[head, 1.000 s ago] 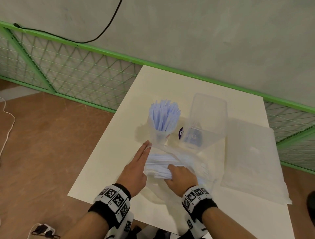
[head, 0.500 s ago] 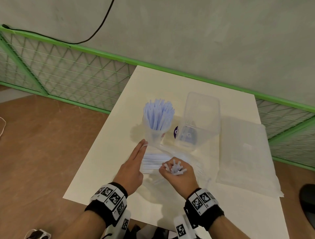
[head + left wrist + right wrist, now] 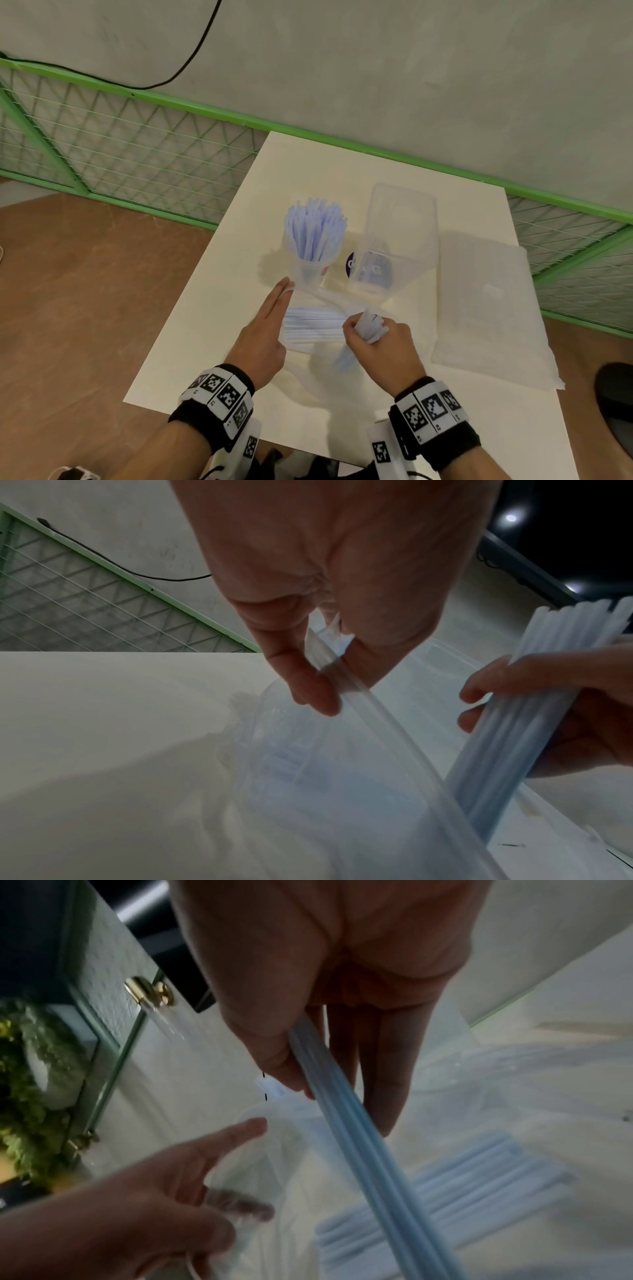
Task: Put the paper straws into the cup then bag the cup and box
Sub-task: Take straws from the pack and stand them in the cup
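Note:
A clear cup (image 3: 310, 270) stands mid-table, packed with pale blue paper straws (image 3: 314, 228). Right of it stands a clear plastic box (image 3: 399, 240). In front of them lies an open clear packet (image 3: 310, 327) with more straws inside. My left hand (image 3: 286, 291) pinches the packet's rim (image 3: 334, 669) between thumb and finger. My right hand (image 3: 370, 335) grips a bundle of straws (image 3: 368, 325), held nearly upright just above the packet; the bundle (image 3: 369, 1164) runs through the fist. The loose straws (image 3: 462, 1172) lie below in the packet.
A flat clear bag (image 3: 486, 308) lies on the right side of the white table (image 3: 308, 164). A green wire fence (image 3: 137, 154) runs behind the table, against a grey wall. A dark object (image 3: 616, 394) sits off the table's right edge.
My right hand closed on a bundle of straws in the packet and raised it, tipping it upright. The left hand stayed at the packet's left edge.

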{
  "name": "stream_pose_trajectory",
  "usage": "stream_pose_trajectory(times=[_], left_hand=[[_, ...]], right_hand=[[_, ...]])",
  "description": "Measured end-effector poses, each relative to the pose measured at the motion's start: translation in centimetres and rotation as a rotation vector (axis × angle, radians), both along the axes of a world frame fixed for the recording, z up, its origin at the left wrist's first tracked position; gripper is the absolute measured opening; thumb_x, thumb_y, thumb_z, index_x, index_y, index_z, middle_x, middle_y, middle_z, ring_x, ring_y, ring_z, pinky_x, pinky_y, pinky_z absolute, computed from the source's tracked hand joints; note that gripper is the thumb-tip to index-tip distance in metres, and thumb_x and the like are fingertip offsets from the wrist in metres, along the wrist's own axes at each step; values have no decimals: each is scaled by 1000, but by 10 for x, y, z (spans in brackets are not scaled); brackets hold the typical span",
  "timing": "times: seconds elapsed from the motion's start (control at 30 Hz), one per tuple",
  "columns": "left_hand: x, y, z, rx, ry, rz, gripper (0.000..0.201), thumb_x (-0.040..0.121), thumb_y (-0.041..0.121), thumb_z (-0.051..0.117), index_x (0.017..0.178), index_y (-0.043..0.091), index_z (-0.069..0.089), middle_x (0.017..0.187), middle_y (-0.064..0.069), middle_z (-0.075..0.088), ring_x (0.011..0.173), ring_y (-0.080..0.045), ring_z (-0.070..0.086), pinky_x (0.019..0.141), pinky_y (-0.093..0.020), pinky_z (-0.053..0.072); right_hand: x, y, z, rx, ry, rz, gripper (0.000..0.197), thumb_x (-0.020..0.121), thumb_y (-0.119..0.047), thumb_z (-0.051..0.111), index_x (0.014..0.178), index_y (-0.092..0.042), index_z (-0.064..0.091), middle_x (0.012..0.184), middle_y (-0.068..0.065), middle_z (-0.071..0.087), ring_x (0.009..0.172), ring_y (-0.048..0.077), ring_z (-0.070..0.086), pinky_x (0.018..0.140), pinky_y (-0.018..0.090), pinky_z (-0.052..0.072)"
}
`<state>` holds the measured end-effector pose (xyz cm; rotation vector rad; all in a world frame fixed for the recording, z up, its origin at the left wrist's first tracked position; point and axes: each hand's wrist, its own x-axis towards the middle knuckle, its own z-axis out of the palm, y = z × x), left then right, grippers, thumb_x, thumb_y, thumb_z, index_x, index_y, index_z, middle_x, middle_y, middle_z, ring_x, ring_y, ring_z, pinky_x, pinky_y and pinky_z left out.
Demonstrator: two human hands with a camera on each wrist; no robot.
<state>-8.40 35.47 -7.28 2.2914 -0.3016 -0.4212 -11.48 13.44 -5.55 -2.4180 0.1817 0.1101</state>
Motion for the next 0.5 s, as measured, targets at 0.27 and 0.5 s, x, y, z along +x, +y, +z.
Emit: stream_pose_trajectory(times=[0.27,0.5], left_hand=[[2,1,2,-8,5,5,101,76,-15,47,155,36,12,153,41,-9,108,-7,57,77,-29,54],[2,2,-1,-13,20,11,103,75,-16,46,155,37,11,153,42,-9,107,-7,58,74,-25,53]], right_hand=[[0,-4,2,21,100,55,23,85,-36,64,69,-19,65,64,-1,65,63,14,62,65,32,51],[56,-6,98,440,-109,-127,3,79,-17,77,78,-15,76,76,1,75,74,15,74,63,41,62]])
